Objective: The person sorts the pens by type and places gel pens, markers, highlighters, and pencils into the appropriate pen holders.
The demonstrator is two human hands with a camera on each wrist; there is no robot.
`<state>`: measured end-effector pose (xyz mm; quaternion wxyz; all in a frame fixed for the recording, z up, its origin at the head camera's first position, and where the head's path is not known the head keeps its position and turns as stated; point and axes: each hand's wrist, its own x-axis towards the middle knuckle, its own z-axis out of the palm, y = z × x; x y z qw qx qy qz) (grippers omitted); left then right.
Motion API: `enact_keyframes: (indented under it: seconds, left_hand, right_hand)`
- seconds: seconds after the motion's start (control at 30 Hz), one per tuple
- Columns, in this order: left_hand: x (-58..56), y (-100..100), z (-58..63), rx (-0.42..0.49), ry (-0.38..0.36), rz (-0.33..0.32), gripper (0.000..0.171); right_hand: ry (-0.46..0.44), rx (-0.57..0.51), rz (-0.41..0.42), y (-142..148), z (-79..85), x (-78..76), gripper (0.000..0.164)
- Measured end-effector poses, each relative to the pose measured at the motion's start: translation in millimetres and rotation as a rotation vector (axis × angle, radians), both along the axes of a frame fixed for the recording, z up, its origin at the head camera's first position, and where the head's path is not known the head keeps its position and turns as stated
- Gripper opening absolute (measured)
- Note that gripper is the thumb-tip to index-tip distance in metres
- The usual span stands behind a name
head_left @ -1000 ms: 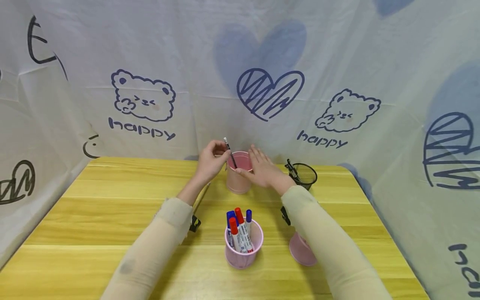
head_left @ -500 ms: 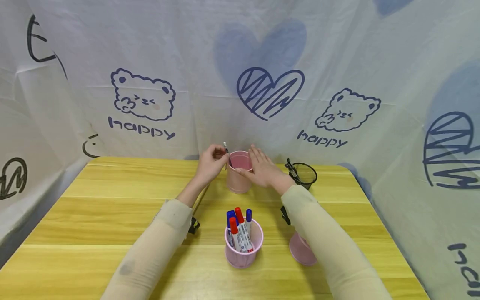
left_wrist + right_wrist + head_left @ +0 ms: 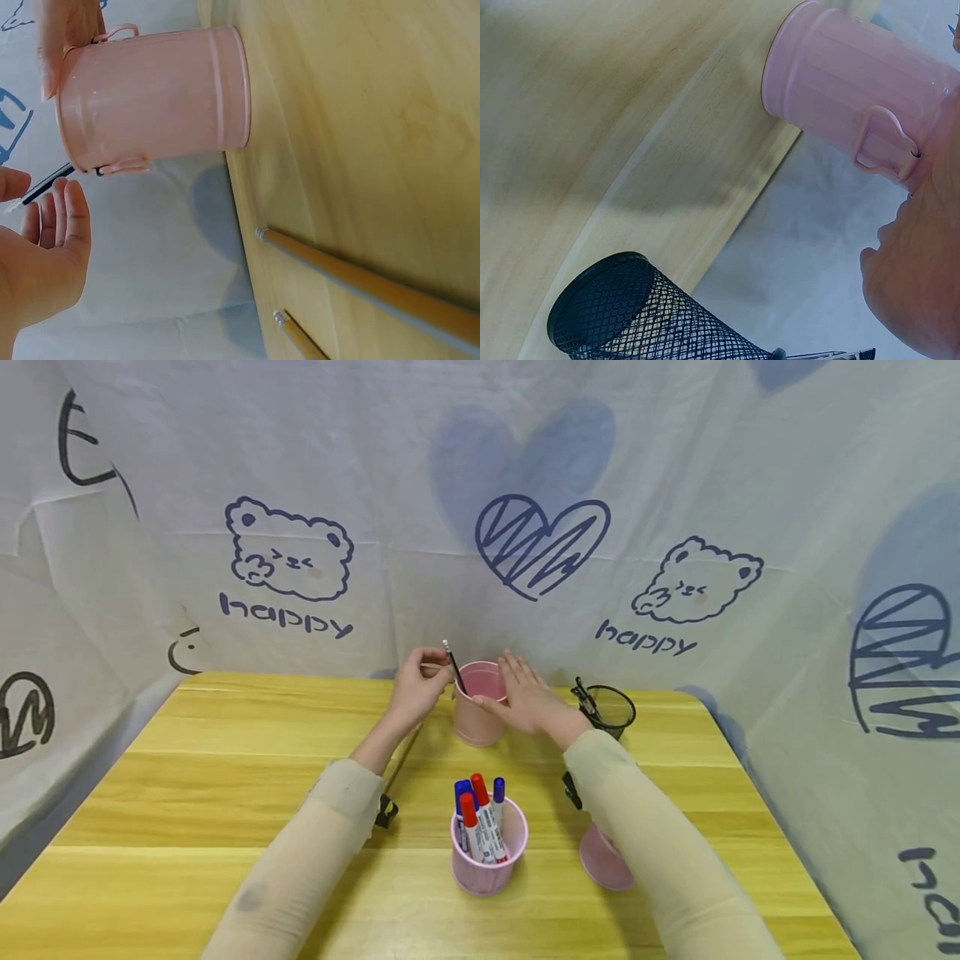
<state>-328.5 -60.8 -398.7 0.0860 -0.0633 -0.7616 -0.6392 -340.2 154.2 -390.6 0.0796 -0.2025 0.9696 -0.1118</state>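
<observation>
A pink metal bucket with small side handles stands upright at the table's back edge. A black pencil with a white eraser end leans over its left rim, lower end inside. My left hand pinches the pencil near its top, beside the rim; the pencil passes between thumb and fingers in the left wrist view. My right hand rests on the bucket's right rim, fingers straight and thumb across the near rim. The lower part of the bucket shows in the right wrist view.
A pink cup with red and blue markers stands in front. A black mesh holder with a pen is right of the bucket. Another pink container is partly under the right sleeve. Yellow pencils lie at left near a black clip.
The pencil dipped lower at the bucket's left rim, then rose slightly and tilted left; my left hand moved a little left and down. My right hand and the bucket stayed put.
</observation>
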Motion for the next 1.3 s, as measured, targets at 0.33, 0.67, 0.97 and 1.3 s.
enact_keyframes:
  seconds: [0.33, 0.67, 0.97, 1.3]
  left_hand:
    - [12.9, -22, 13.6, -0.001, 0.059, -0.012, 0.031]
    - [24.6, -56, 14.6, -0.151, 0.147, -0.039, 0.028]
    - [29.9, -77, 6.1, -0.339, 0.119, -0.114, 0.029]
    - [29.8, -97, -13.2, -0.541, 0.126, -0.211, 0.029]
  right_hand:
    - [-0.004, 0.0, 0.001, 0, -1.4, -0.9, 0.102]
    - [0.002, 0.0, 0.004, 0, -1.1, 0.4, 0.101]
    - [-0.01, 0.012, -0.004, 0, -1.1, 0.6, 0.102]
    - [-0.008, 0.004, -0.002, 0, 0.7, 1.1, 0.101]
